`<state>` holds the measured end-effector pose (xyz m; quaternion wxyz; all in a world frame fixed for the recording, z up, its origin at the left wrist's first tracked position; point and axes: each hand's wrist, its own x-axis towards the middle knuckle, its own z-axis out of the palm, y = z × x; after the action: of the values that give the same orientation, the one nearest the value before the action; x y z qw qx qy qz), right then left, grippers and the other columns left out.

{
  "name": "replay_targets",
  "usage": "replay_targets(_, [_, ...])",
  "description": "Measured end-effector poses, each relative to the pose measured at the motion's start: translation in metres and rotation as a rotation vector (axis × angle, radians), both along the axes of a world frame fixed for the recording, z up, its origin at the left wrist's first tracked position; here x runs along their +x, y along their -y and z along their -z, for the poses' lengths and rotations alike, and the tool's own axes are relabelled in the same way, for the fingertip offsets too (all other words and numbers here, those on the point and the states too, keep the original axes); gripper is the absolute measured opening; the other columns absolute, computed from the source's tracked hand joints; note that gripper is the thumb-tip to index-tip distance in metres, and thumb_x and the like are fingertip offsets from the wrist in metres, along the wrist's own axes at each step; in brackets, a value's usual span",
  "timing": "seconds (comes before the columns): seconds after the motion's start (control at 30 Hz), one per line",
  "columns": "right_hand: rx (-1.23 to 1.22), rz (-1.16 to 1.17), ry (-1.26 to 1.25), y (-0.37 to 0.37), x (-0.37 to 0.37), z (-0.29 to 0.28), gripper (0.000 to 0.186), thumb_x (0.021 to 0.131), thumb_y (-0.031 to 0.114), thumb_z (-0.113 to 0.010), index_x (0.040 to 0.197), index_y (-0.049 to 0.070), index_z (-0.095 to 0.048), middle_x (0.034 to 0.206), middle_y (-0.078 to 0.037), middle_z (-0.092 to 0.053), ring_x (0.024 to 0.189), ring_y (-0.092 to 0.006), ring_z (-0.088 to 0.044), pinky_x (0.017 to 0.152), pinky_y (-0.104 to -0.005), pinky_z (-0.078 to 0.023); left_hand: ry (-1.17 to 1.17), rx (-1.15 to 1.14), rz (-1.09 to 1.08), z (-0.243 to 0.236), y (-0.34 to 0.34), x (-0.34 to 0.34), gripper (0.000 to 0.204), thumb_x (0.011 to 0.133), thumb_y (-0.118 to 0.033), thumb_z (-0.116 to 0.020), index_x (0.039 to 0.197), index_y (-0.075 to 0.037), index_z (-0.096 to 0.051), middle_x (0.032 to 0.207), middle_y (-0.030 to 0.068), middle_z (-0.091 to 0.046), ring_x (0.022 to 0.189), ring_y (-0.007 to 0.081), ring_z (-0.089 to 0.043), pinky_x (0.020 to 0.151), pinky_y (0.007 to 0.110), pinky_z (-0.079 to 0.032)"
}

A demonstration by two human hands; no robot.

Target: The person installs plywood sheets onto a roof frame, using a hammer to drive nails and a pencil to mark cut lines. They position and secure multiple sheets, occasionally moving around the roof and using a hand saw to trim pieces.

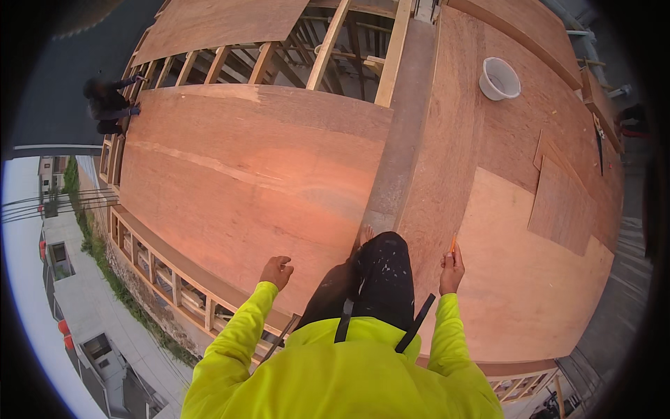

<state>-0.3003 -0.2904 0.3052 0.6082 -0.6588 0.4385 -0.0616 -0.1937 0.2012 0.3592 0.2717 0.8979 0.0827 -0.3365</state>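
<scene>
My right hand (451, 274) grips a slim orange pencil (453, 244) upright between thumb and fingers, above the plywood on the right. Over the near edge of the large reddish plywood sheet (251, 167) hangs my left hand (278, 272), its fingers loosely bent and apart, with nothing in it. A paler plywood sheet (516, 272) lies to the right of my right hand. My legs in dark, paint-spotted trousers are between the two hands, and a bare foot (367, 234) shows at the gap between the raised panels.
A white bucket (500, 79) stands on the right-hand plywood, with loose thin boards (558, 202) and a handsaw (599, 143) beyond. Ahead, timber joists (328, 45) span an open gap. Another person (108, 105) crouches at the far left edge, above a drop.
</scene>
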Motion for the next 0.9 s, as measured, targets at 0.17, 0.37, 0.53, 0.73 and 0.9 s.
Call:
replay_targets(0.17, [-0.043,-0.104,-0.009,-0.046,0.056,0.079,0.038,0.100,0.012,-0.051,0.136,-0.001,-0.056,0.128,-0.015,-0.061,0.117,-0.0238,-0.058,0.102,-0.0314,-0.042,0.039,0.083,0.222,0.093,0.036,0.062,0.054,0.084,-0.023,-0.069,0.131,-0.003,-0.056,0.132,0.0245,-0.052,0.123,0.0388,-0.053,0.103,0.044,-0.046])
replay_targets(0.37, [0.189,-0.073,-0.051,-0.087,0.135,0.270,0.036,0.102,0.015,-0.052,0.135,0.003,-0.058,0.125,-0.011,-0.062,0.113,-0.0200,-0.059,0.098,-0.0300,-0.045,0.107,0.230,0.446,0.277,0.144,0.199,0.082,0.084,-0.028,-0.073,0.151,-0.006,-0.032,0.155,0.0275,-0.025,0.142,0.0456,-0.027,0.114,0.051,-0.033])
replay_targets(0.53, [0.184,0.016,0.061,-0.079,0.203,0.387,0.035,0.100,0.010,-0.055,0.135,0.005,-0.060,0.103,-0.001,-0.060,0.091,-0.0089,-0.054,0.083,-0.0226,-0.045,0.192,0.354,0.674,0.414,0.276,0.341,0.098,0.087,-0.049,-0.065,0.158,-0.009,-0.012,0.163,0.0270,0.000,0.151,0.0439,0.000,0.118,0.062,-0.011])
replay_targets(0.73, [0.301,0.090,0.201,-0.064,0.296,0.461,0.031,0.100,0.010,-0.056,0.130,0.005,-0.064,0.099,-0.002,-0.059,0.088,-0.0099,-0.054,0.080,-0.0242,-0.045,0.355,0.400,0.444,0.484,0.343,0.448,0.113,0.085,-0.066,-0.058,0.157,-0.005,0.002,0.159,0.0338,0.011,0.149,0.0486,0.011,0.116,0.064,-0.004])
replay_targets(0.9, [0.344,0.191,0.230,-0.031,0.359,0.502,0.027,0.098,0.011,-0.057,0.122,0.005,-0.068,0.096,-0.004,-0.062,0.085,-0.0122,-0.057,0.078,-0.0265,-0.047,0.189,0.301,0.477,0.494,0.353,0.439,0.120,0.084,-0.061,-0.061,0.153,0.002,0.014,0.155,0.0375,0.021,0.145,0.0519,0.023,0.115,0.065,0.003])
